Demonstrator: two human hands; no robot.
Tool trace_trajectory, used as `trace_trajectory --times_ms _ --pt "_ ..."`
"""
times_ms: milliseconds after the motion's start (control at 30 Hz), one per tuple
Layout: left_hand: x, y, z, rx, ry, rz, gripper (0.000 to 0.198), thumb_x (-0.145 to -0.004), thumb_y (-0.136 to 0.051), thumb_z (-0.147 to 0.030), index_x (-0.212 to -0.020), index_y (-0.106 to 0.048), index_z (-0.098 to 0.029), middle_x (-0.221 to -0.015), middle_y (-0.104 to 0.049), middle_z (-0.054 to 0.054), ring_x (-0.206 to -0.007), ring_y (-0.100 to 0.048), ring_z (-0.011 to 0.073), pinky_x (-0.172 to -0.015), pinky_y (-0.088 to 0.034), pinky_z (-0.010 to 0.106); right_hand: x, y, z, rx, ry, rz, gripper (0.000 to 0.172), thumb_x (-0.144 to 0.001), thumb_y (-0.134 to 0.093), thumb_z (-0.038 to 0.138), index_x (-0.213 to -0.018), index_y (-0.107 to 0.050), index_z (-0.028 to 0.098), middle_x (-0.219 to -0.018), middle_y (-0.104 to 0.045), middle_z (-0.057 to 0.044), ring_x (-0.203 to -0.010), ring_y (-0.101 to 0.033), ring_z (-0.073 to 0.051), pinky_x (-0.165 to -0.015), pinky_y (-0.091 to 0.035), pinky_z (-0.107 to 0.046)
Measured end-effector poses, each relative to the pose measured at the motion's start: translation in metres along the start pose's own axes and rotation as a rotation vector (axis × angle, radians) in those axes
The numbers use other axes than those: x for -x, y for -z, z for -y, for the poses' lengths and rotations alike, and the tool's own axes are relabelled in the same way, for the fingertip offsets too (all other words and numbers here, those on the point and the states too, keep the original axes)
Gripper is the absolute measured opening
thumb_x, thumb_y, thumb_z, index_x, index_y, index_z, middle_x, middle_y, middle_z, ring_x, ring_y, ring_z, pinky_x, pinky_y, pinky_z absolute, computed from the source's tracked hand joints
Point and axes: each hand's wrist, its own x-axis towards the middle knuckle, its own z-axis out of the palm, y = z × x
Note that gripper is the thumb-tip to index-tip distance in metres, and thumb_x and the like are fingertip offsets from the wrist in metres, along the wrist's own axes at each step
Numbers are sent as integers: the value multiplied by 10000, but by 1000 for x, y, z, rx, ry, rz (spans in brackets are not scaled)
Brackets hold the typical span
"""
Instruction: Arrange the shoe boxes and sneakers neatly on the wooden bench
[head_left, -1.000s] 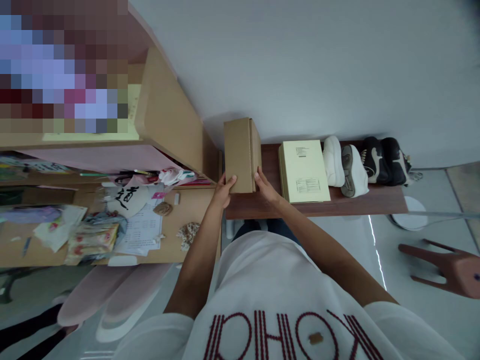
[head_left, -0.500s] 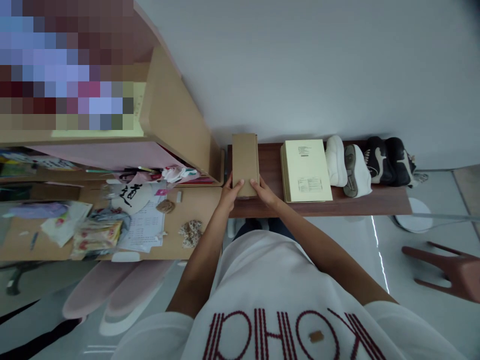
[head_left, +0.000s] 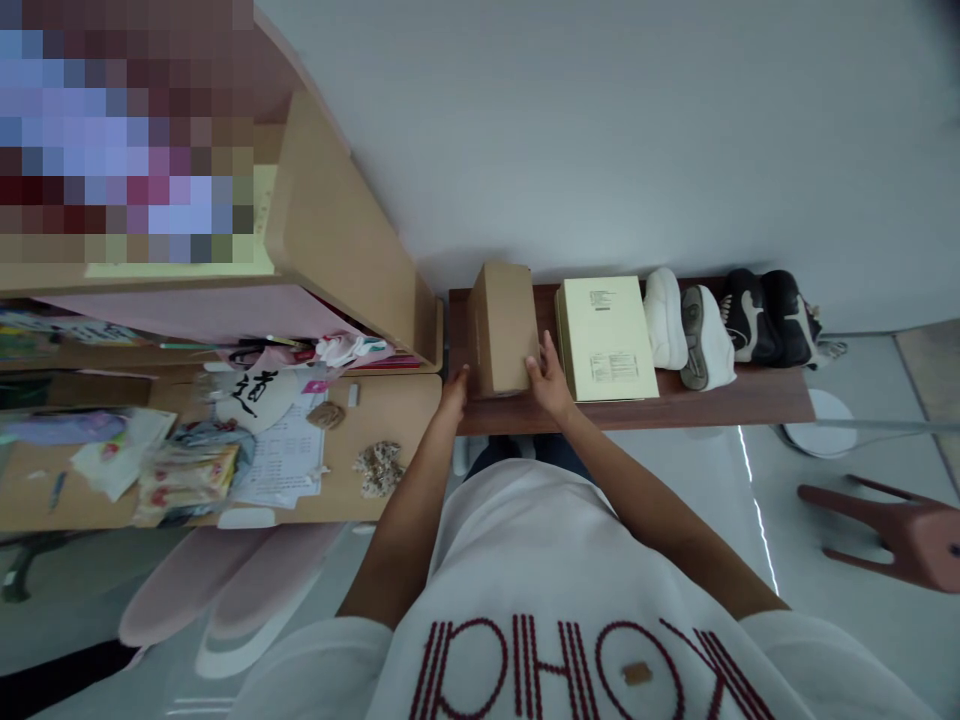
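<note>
The corrugated cardboard box [head_left: 501, 330] stands on the dark wood tabletop [head_left: 712, 408], just beside a pale yellow box [head_left: 604, 340]. I read the right hand [head_left: 548, 375] as open, pressed against the box's side. The left hand [head_left: 454, 392] sits at its near corner; I cannot tell its grip.

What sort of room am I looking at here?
Probably a lived-in bedroom or study: there's a cluttered wooden desk, and sneakers lined up on a dark wooden shelf.
</note>
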Motion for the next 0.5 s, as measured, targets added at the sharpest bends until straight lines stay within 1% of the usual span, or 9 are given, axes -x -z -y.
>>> trace_trajectory --times_ms 67,100,167,267,333,433,500 --pt "-2 -7 8 -35 115 -70 374 -780 -829 -562 -975 -715 -263 -1290 -725 122 -1399 -565 322 -1060 -513 475 -1 11 -2 46 34 -58 906 -961 -413 785 -1671 -315 230 -1712 -369 -88 -1583 -351 -252 -1309 -274 -464" --pt "-2 -10 10 -28 153 -78 358 -765 -850 -538 -950 -713 -264 -1297 -723 120 -1396 -566 314 -1067 -506 473 -2 16 -3 66 36 -84 871 -974 -397 771 -1645 -380 217 -1696 -399 -96 -1576 -363 -257 -1310 -274 -465" --pt "0 -15 13 22 170 -54 340 -754 -874 -499 -927 -710 -257 -1302 -724 117 -1390 -568 293 -1081 -494 454 -5 23 -4 90 25 -130 821 -996 -370 743 -1604 -458 199 -1662 -456 -103 -1561 -389 -263 -1309 -279 -468" --pt "6 -14 11 79 164 -21 322 -777 -865 -467 -960 -708 -253 -1276 -733 82 -1315 -620 245 -1073 -497 421 -9 30 -3 95 5 -177 790 -1004 -382 713 -1576 -503 181 -1633 -497 -102 -1548 -415 -257 -1305 -292 -455" --pt "11 -10 6 111 154 -12 360 -768 -873 -458 -1020 -705 -262 -1253 -736 56 -1229 -664 225 -1026 -526 411 -11 33 -3 81 -1 -189 789 -1002 -404 700 -1560 -520 156 -1621 -510 -111 -1536 -436 -252 -1300 -303 -440" --pt "20 -5 -5 162 86 10 469 -734 -894 -477 -1118 -699 -291 -1248 -734 41 -1140 -695 229 -912 -577 396 -12 32 -5 62 -30 -187 793 -994 -425 705 -1545 -542 147 -1609 -522 -110 -1528 -450 -258 -1297 -313 -442" --pt "24 -4 -14 193 23 29 521 -737 -893 -483 -1189 -689 -321 -1303 -720 40 -1157 -691 243 -861 -592 385 -12 31 -8 55 -74 -187 803 -981 -431 733 -1537 -559 167 -1600 -535 -98 -1534 -441 -273 -1296 -316 -461"
